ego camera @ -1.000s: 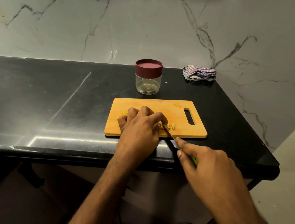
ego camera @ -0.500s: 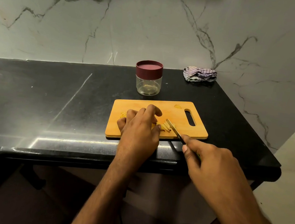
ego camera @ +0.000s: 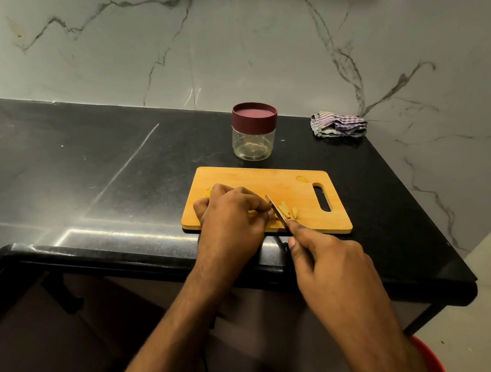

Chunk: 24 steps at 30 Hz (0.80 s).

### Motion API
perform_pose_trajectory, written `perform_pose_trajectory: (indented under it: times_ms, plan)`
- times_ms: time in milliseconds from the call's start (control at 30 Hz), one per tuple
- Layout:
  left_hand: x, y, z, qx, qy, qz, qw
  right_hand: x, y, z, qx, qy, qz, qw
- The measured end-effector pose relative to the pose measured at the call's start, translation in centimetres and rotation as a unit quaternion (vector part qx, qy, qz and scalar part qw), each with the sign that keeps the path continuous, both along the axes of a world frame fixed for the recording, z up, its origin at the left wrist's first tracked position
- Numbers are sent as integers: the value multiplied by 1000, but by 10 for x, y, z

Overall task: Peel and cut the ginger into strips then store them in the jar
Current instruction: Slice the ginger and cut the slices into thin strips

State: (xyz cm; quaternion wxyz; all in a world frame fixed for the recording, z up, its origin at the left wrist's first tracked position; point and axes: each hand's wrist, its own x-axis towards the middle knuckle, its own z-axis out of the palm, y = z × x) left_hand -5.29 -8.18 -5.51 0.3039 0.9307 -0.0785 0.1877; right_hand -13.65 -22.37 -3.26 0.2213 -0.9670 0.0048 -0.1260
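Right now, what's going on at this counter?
A person is slicing ginger on a wooden cutting board. The left hand holds the ginger piece down with curled fingers, while the right hand grips a knife, its blade next to the left fingertips. A few cut strips lie on the board just right of the blade. The jar stands behind the board with its maroon lid on, and a crumpled cloth sits by the wall.

Glossy black stone counter [ego camera: 86, 166], matt wooden board [ego camera: 269, 182], veined marble wall [ego camera: 255, 48].
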Motion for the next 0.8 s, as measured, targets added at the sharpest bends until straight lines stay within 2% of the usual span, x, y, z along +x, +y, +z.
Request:
perform_pose_trajectory:
  times_ms: [367,800]
  plan:
    - [4,3,3,-45,15,-4,999,21,1,4,-31,31,3,999]
    - [1,2,5,-29,31,-5,999,-1,-12,6,-26,98,8,995]
